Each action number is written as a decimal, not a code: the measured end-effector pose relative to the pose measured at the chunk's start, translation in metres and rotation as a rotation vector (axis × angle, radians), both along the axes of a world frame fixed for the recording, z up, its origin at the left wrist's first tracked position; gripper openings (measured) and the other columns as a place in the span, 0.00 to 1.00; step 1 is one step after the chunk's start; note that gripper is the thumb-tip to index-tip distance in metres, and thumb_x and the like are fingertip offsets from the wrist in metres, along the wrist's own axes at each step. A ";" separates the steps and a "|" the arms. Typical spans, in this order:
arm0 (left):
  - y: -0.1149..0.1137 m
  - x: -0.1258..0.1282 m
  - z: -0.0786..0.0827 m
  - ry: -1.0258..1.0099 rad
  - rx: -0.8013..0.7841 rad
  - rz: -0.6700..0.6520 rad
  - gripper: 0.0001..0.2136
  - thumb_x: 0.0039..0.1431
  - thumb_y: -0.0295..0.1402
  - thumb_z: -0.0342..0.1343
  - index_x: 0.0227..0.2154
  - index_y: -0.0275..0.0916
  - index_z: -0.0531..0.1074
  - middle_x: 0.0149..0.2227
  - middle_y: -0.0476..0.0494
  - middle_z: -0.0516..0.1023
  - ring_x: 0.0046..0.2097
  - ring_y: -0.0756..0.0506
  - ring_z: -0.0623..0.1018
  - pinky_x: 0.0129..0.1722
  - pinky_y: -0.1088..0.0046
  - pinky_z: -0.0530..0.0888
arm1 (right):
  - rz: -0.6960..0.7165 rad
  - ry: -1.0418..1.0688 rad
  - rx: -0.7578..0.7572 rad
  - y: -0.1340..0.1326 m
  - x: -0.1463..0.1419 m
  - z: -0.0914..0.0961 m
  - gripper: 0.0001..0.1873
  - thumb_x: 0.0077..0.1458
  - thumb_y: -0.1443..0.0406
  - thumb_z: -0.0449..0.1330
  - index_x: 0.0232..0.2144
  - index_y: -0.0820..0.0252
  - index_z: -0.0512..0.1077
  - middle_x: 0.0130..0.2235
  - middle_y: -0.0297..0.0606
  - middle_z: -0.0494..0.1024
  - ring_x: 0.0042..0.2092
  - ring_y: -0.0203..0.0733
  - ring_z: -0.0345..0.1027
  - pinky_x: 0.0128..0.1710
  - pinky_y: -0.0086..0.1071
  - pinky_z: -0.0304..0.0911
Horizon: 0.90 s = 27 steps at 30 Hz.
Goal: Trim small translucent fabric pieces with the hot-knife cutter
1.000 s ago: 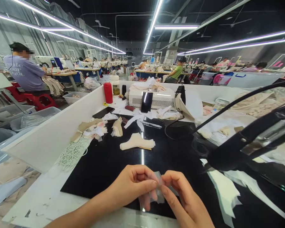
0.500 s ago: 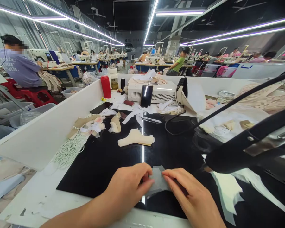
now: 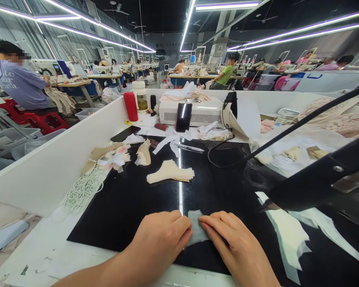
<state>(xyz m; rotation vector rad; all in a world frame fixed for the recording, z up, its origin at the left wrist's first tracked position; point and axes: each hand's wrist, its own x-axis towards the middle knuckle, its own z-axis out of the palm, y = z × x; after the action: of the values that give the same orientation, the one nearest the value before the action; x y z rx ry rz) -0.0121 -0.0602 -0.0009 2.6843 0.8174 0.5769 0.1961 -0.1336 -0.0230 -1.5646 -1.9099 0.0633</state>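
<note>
Low over the glossy black work surface [image 3: 125, 211], a small piece of thin, pale grey see-through fabric [image 3: 196, 228] spans the space between my hands. My left hand [image 3: 163, 235] has its fingers curled and pinches the left edge of the fabric. At the right edge, the thumb and fingers of my right hand [image 3: 230, 237] are pressed together on it. Farther forward lies a stack of cream cut fabric pieces [image 3: 170, 172]. Right of my right hand, pale cut pieces [image 3: 290, 237] rest partly under the black arm.
A thick black arm [image 3: 323, 179] with a cable reaches in from the right. Light green cord [image 3: 85, 189] lies coiled at left beside fabric scraps [image 3: 110, 155]. Behind are a pen [image 3: 190, 148], a phone [image 3: 184, 117], a white vented box [image 3: 206, 109] and a red bottle [image 3: 131, 106].
The fabric piece now looks narrower and more opaque between my fingers, and my hands are slightly closer together. The whole view has shifted a little.
</note>
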 end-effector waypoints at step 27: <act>0.001 0.003 0.005 -0.060 0.169 -0.072 0.12 0.74 0.27 0.47 0.36 0.38 0.74 0.32 0.47 0.76 0.33 0.47 0.75 0.33 0.70 0.73 | -0.039 0.014 -0.056 -0.001 -0.003 -0.005 0.16 0.74 0.59 0.50 0.44 0.52 0.78 0.39 0.38 0.78 0.38 0.45 0.74 0.38 0.39 0.73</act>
<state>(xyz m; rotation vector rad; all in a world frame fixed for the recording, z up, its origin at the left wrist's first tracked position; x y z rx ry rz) -0.0089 -0.0589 0.0044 2.8192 0.6801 0.7364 0.1927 -0.1343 -0.0283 -1.6336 -1.8804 0.1117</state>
